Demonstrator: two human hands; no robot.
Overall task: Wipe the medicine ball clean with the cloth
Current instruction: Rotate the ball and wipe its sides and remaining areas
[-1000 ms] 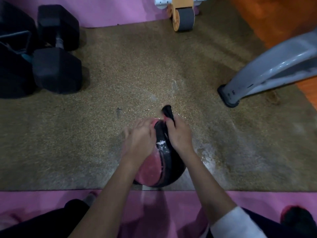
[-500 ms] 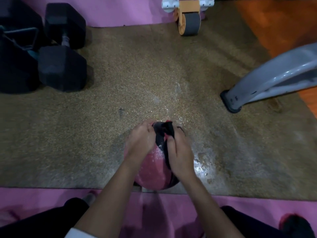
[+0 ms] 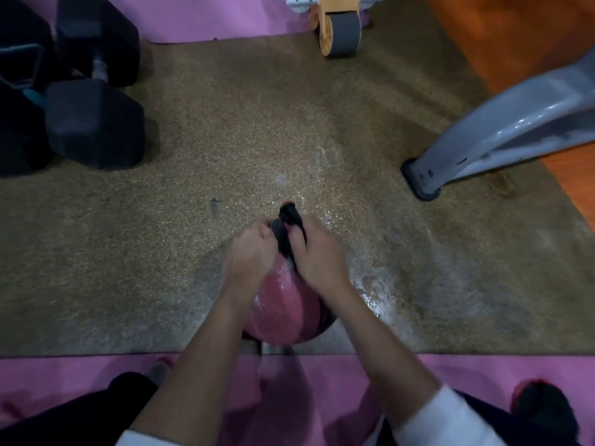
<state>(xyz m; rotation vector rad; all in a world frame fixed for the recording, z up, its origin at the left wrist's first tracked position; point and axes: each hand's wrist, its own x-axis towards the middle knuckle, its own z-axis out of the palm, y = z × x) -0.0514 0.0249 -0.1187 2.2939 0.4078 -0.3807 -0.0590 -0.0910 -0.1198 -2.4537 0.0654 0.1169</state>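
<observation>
A pink and black medicine ball sits on the brown mat near its front edge, its surface wet with white streaks. My left hand rests on the ball's upper left side, fingers curled over its far top. My right hand grips a dark cloth bunched on the ball's top; a tuft of cloth sticks out past my fingers. Most of the ball's far side is hidden by my hands.
Black dumbbells lie at the far left. An orange and grey wheel stands at the far edge. A grey machine leg rests on the mat at the right. The mat around the ball is wet. Pink flooring lies nearest me.
My right hand slid the cloth back up from the ball's near side toward its far top. The left hand stayed on the ball's left side.
</observation>
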